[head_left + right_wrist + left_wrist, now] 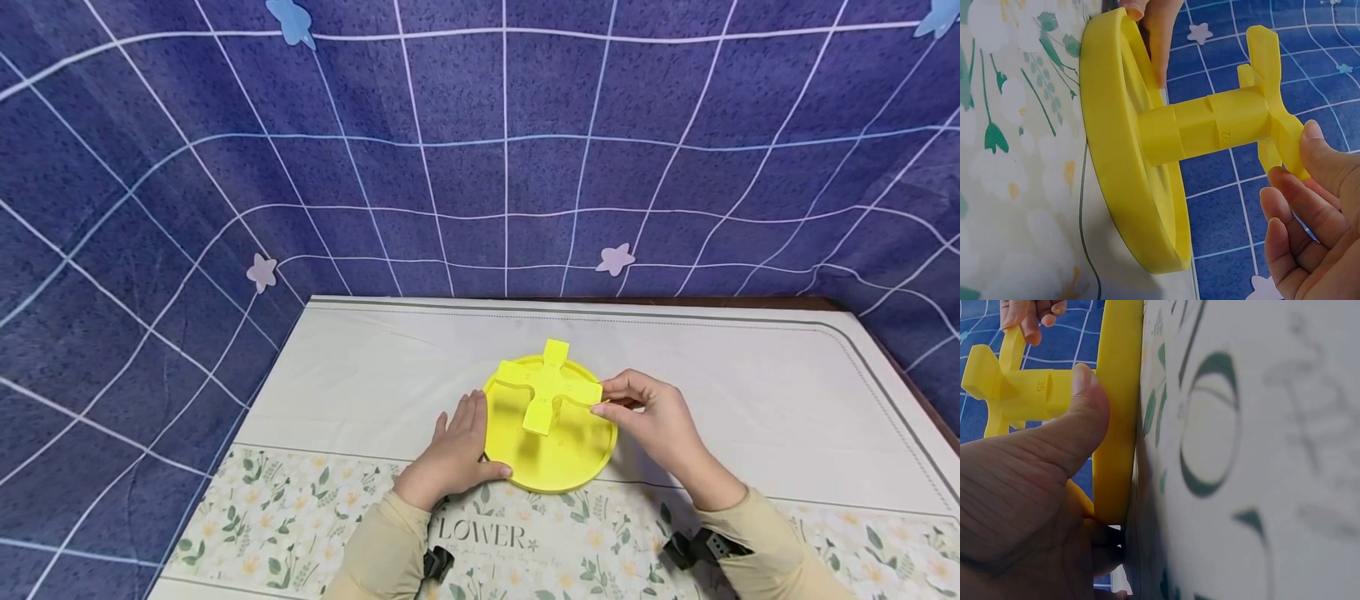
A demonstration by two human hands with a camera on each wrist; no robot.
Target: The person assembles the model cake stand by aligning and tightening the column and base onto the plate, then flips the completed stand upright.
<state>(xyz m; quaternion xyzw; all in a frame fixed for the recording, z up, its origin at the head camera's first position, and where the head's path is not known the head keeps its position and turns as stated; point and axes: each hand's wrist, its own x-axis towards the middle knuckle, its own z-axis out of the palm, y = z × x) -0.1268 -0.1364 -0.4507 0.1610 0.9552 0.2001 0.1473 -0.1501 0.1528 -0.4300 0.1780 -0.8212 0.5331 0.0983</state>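
A round yellow tray point(558, 475) with a raised rim lies on the table. From its middle rises a yellow post point(1210, 128), topped by a four-armed cross piece point(549, 385). My left hand point(461, 450) rests against the tray's left edge, its fingers straight along the rim and the thumb point(1088, 394) spread to the front edge. With thumb and fingers, my right hand point(652, 417) pinches the right arm of the cross. The post looks upright on the tray; whether its foot is seated is hidden.
A pale tablecloth point(375, 367) with a flowered, lettered front band covers the table. Behind and to the left hangs a dark blue curtain point(465, 175) with pale grid lines and stars. A black wrist device point(705, 547) sits by the right sleeve.
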